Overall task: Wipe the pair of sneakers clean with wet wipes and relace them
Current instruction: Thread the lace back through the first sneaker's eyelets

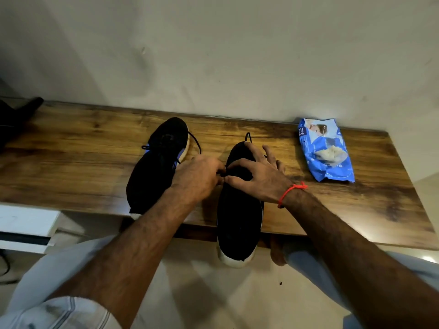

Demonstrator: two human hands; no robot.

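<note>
Reaching forward from pale trouser legs, both forearms stretch over the near edge of the wooden tabletop (83, 167). The right sneaker (238, 210), black with a white sole, lies lengthwise with its heel hanging past that near edge. Over its lacing the left hand (199, 178) curls and pinches a black lace (222, 173) at the fingertips. The right hand (257, 175), an orange thread bracelet (291, 192) at its wrist, meets it there with thumb and forefinger pinching the same lace, the other fingers spread across the shoe's toe. Just to the left lies the left sneaker (158, 165), black with blue side stripes, angled toward the far edge, its loose laces trailing on the wood. Toward the far right corner sits a blue wet wipes pack (324, 150), "mee mee" legible on it, a wipe bunched at its opening. Beyond is a plain wall (213, 55). A dark object (16, 117) sits at the far left end, too dim to identify.
</note>
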